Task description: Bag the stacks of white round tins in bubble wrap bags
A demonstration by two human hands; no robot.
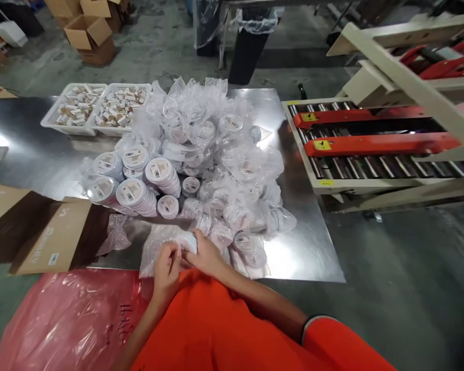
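Both my hands meet at the near edge of a shiny metal table (309,247). My left hand (167,268) pinches the edge of a clear bubble-wrap pouch (154,246). My right hand (205,252) grips a small round white jar (189,241) at the mouth of that pouch. Just beyond lies a big heap of bubble-wrapped jars (232,175). To its left are stacked rows of unwrapped white jars with labelled lids (137,180).
Two white baskets (48,121) of small items stand at the table's far left. Open cardboard boxes (42,242) sit at the left, a red plastic bag (69,314) near my lap. A roller conveyor with red rails (371,147) stands to the right.
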